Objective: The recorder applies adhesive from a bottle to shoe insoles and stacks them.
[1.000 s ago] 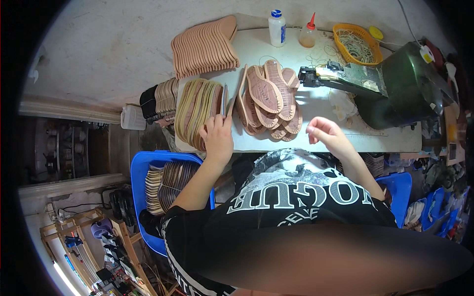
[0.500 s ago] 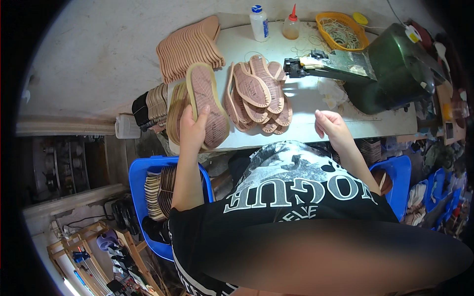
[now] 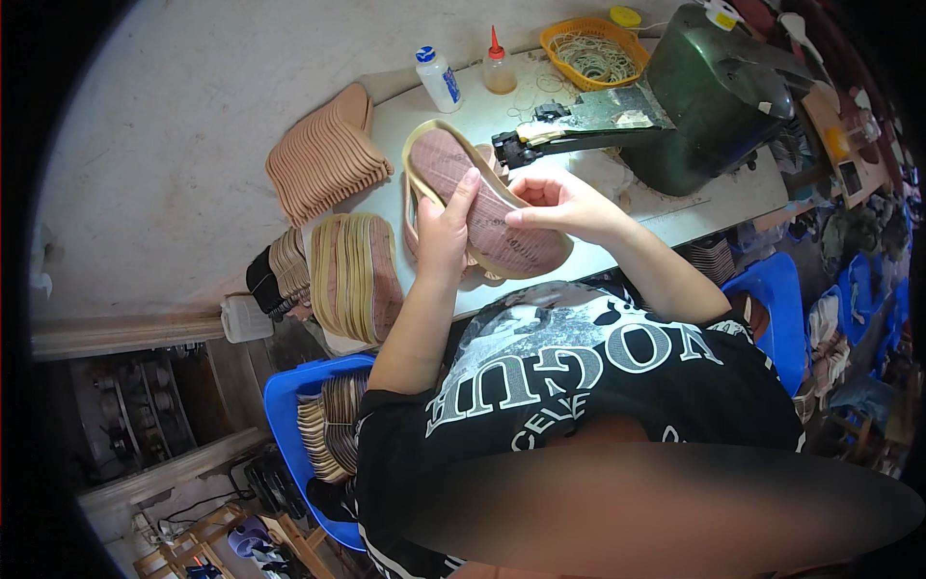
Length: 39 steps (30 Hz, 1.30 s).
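A brownish-pink shoe insole [image 3: 497,232] with a yellow-green rim is held tilted over the white table. My left hand [image 3: 446,227] grips its left edge, thumb lying on its face. At its right edge my right hand [image 3: 564,207] is closed, with thumb and curled fingers at the rim. Mostly hidden behind it lies a pile of insoles with tan edging [image 3: 412,222]. To the left of my left hand stands a row of similar yellow-rimmed insoles [image 3: 352,275]. Beyond the right hand reaches the arm of a dark green sewing machine [image 3: 598,125].
A row of tan soles [image 3: 328,154] leans at the table's far left. Behind are a white bottle [image 3: 439,82], a red-tipped bottle [image 3: 499,72] and an orange basket [image 3: 593,53] of thread. Blue containers [image 3: 289,415] flank me, the left one holding more soles.
My left hand has lifted the insole from the row and carried it rightward. My right hand has come in from the right and taken its edge. The view has shifted.
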Motion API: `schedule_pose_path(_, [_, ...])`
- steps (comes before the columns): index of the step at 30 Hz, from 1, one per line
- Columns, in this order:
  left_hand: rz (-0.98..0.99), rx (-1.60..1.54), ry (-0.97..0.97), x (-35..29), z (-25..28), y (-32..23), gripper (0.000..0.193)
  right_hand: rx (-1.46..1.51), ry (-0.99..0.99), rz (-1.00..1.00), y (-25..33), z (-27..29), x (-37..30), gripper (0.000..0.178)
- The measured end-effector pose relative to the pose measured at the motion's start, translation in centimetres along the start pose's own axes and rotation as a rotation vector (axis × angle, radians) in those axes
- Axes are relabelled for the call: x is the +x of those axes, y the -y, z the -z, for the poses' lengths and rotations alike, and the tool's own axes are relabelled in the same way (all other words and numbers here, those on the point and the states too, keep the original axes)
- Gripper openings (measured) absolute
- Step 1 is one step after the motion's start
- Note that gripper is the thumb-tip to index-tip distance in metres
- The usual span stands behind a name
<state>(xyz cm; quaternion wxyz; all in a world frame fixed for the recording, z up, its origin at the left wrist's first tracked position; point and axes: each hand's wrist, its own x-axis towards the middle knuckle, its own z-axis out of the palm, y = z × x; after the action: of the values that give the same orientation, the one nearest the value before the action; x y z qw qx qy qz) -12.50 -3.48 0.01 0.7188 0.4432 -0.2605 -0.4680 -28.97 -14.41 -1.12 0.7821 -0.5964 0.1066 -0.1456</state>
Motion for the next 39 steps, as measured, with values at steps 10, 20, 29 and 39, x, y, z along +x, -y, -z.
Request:
schedule_pose_path(10, [0.005, 0.283, 0.246, 2.2, -1.4, -0.4, 0.032, 0.28, 0.21, -0.305, -0.4, 3.0, 1.5, 0.025])
schedule_pose_path(20, [-0.103, 0.379, 0.094, 3.6, -2.7, -0.1, 0.025, -0.113, -0.103, -0.174, 0.9, 2.3, 1.2, 0.032])
schedule_pose_path(29, [-0.041, 0.472, -0.002, 11.6, -2.3, 3.0, 0.041, 0.223, -0.177, -0.124, -0.9, 3.3, -2.5, 0.042])
schedule_pose_path(39, [0.015, 0.391, 0.025, 15.3, -2.0, 5.8, 0.039, 0.371, -0.31, -0.05, -0.7, 3.7, -2.7, 0.04])
